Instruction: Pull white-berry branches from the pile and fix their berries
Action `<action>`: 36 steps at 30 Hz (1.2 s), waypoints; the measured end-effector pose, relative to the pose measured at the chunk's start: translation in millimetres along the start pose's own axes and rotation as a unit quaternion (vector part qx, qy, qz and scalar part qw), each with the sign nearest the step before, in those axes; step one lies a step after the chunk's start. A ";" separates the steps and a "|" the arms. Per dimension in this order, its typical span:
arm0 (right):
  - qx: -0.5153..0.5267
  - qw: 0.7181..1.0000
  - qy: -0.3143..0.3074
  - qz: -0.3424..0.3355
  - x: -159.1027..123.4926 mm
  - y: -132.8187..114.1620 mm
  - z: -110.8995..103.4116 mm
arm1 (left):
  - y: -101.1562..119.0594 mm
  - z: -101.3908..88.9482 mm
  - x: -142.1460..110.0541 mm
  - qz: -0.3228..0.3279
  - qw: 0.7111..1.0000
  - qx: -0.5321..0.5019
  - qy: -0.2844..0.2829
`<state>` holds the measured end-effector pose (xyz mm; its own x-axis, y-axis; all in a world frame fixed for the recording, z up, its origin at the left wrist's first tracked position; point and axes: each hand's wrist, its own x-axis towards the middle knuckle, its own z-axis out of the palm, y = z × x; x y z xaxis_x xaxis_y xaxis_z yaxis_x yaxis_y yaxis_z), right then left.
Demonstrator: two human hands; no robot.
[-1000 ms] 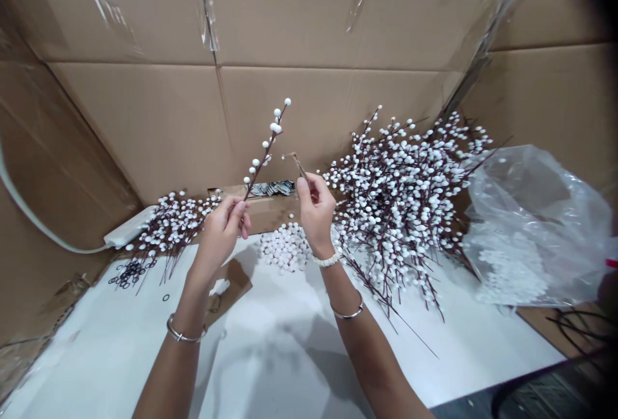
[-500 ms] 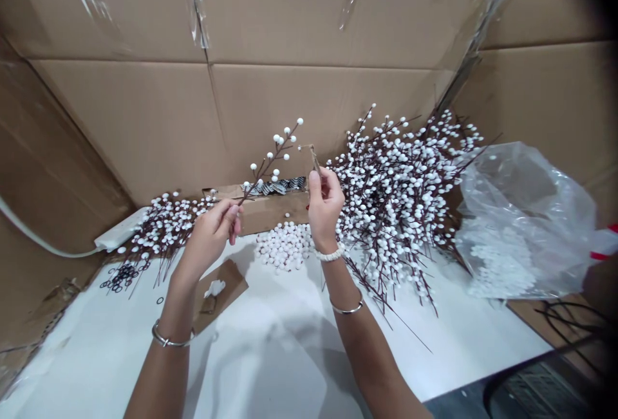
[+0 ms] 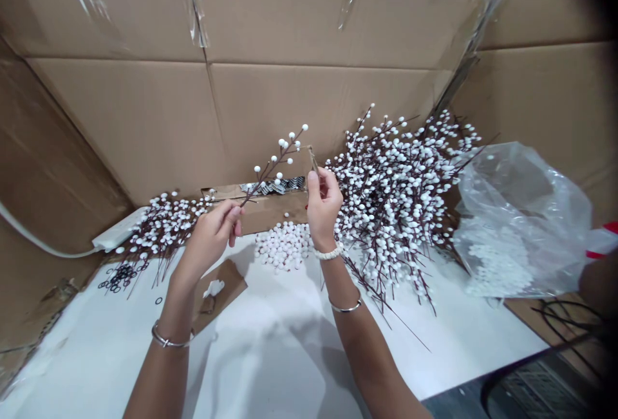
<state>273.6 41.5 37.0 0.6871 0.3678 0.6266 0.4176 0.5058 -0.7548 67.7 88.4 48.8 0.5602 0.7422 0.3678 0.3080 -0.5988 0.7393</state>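
Note:
My left hand (image 3: 215, 229) pinches the lower stem of an artificial berry branch (image 3: 274, 160), dark brown with several white berries, slanting up to the right. In my right hand (image 3: 324, 203) is a thin brownish stick-like tool (image 3: 313, 158), held upright between thumb and fingers. A fine light tip bends from its top towards the branch; whether it touches a twig is too small to tell. Below, between the hands, lies a pile of loose white berries (image 3: 282, 245) on the white table (image 3: 270, 367).
A large heap of white-berry branches (image 3: 396, 194) stands right, a smaller bunch (image 3: 167, 223) left beside black rings (image 3: 117, 277) and a white power strip (image 3: 118, 231). Behind is a low cardboard box (image 3: 275, 212); a clear plastic bag (image 3: 526, 213) sits far right. Cardboard walls (image 3: 328, 13) enclose the back.
The branch in my left hand has shifted slightly right and down, bringing its upper twigs closer to the tool's tip. My right hand has barely moved.

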 end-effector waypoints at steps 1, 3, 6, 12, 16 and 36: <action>-0.001 1.000 0.000 -0.001 0.0 0.2 0.0 | 0.2 0.2 0.3 0.000 1.000 -0.001 0.000; -0.006 1.000 0.000 -0.005 0.2 0.4 0.1 | -0.1 0.5 0.7 0.002 1.000 -0.002 0.000; -0.011 1.000 -0.001 -0.006 0.5 0.9 0.4 | -1.9 0.6 0.6 0.004 1.000 -0.002 0.004; 0.000 1.000 -0.003 -0.005 0.5 1.1 0.5 | -2.9 -0.3 0.4 0.000 1.000 -0.002 0.003; 0.004 1.000 0.012 0.016 2.9 3.0 -0.9 | -3.4 -7.9 0.0 -0.002 1.000 0.002 0.002; 0.343 0.849 -0.130 0.380 30.2 10.0 -23.2 | -23.9 -42.2 -5.4 -0.067 0.974 0.048 -0.210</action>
<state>312.3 39.6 43.8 0.4119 0.9059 0.0987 -0.5934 0.3488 -0.7254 24.8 111.4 52.9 0.7685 0.6398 -0.0068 0.4601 -0.5452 0.7008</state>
